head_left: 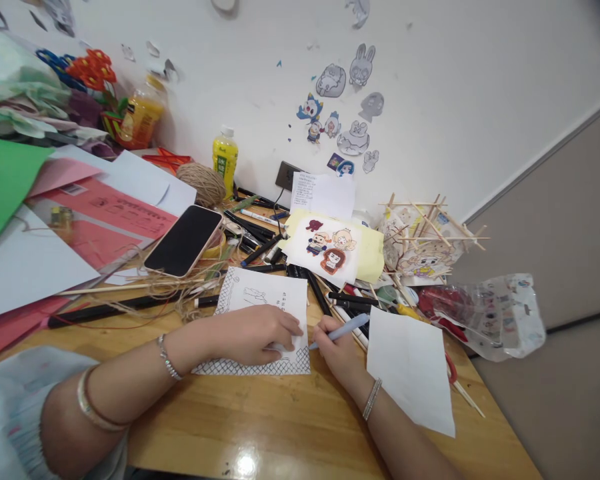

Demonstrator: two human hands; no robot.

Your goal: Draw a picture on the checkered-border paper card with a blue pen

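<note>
Left hand fingers: the left hand (255,333) is lying palm down, fingers extended and only slightly bent, gripping nothing; the fingertips (293,330) are pressing flat on the printed sheet (265,297).
Right hand fingers: the right hand (337,353) is closing thumb and fingers around the lower part of a light blue pen (343,330) in a writing grip.
Pen position: the pen is lying at a low slant, its barrel rising to the right and its tip pointing left, just beside the right edge of the printed sheet; whether the tip is touching paper cannot be told.
Printed sheet position: it is lying flat on the wooden table (280,427), under the left hand and just left of the right hand; its lattice border is showing along the left and bottom edges.
Blank sheet: 1 plain white sheet (410,367) is lying to the right of the right wrist, touching neither hand.
Plastic bag: a clear printed plastic bag (485,313) is lying at the table's right edge, holding red items too blurred to name.
Yellow bottle: 1 capped yellow bottle (225,157) is standing upright at the wall, holding yellow liquid.
Markers: dark markers (260,240) are lying loose behind the printed sheet.
Phone: 1 phone (184,240) is lying screen up, left of the markers.
</note>
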